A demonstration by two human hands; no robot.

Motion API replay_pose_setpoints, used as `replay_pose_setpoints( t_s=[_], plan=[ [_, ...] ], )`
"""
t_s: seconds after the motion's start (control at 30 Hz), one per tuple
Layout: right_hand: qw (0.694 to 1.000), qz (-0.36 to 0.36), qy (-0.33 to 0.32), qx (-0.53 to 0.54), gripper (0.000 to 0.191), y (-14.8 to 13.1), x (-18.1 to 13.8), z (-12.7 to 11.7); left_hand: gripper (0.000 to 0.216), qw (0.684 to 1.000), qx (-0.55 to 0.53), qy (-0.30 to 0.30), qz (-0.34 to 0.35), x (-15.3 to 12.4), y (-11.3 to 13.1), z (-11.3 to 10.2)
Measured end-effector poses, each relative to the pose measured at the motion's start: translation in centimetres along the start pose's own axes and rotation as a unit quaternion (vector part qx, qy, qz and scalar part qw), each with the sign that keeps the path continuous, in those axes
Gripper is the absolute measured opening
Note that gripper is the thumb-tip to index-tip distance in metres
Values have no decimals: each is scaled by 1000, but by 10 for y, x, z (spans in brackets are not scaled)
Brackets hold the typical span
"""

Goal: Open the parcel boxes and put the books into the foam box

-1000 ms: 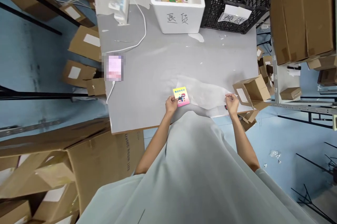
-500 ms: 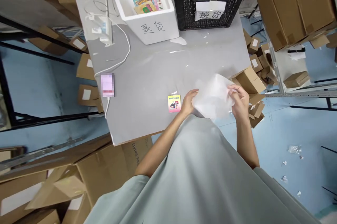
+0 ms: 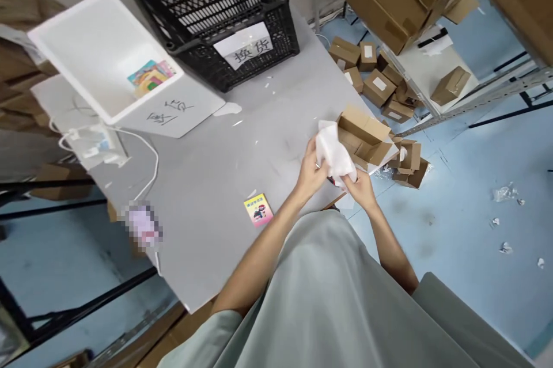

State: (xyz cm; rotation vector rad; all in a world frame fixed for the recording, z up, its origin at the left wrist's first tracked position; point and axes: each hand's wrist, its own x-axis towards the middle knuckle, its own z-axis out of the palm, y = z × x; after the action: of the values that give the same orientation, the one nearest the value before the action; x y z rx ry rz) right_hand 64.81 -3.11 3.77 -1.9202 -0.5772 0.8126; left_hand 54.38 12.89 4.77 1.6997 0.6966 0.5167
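Between my two hands is a crumpled piece of thin white packing sheet (image 3: pixel 334 151), held over the table's right front edge. My left hand (image 3: pixel 311 169) grips its left side, with something thin at the fingertips. On the lower right, my right hand (image 3: pixel 361 189) pinches the sheet. A small dark and red edge shows under the sheet; I cannot tell what it is. Just beyond the sheet stands an open cardboard box (image 3: pixel 365 136). Left of my left forearm, a small yellow and pink booklet (image 3: pixel 258 210) lies flat on the grey table (image 3: pixel 207 184).
At the back stand a white foam box (image 3: pixel 173 107) with colourful booklets inside and a black plastic crate (image 3: pixel 233 22). A phone (image 3: pixel 144 224) and a power strip (image 3: pixel 101 146) with cables lie left. Cardboard boxes (image 3: pixel 380 83) and crumpled scraps (image 3: pixel 506 248) litter the floor at right.
The white sheet, spread out before, is now bunched up, and my hands have come closer together. The view has turned toward the right, showing more of the open box.
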Motion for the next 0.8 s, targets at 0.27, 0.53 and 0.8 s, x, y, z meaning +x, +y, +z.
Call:
replay_pose_setpoints(
  t_s=[0.27, 0.53, 0.8],
  plan=[
    [984, -114, 97, -97, 47, 7, 80, -69, 11, 950, 209, -231, -18, 92, -27, 60],
    [954, 27, -71, -289, 26, 39, 155, -42, 40, 985, 85, -126, -78, 108, -51, 44],
    [924, 0, -1, -383, 41, 27, 134, -42, 35, 964, 27, 147, -221, -51, -122, -110]
  ],
)
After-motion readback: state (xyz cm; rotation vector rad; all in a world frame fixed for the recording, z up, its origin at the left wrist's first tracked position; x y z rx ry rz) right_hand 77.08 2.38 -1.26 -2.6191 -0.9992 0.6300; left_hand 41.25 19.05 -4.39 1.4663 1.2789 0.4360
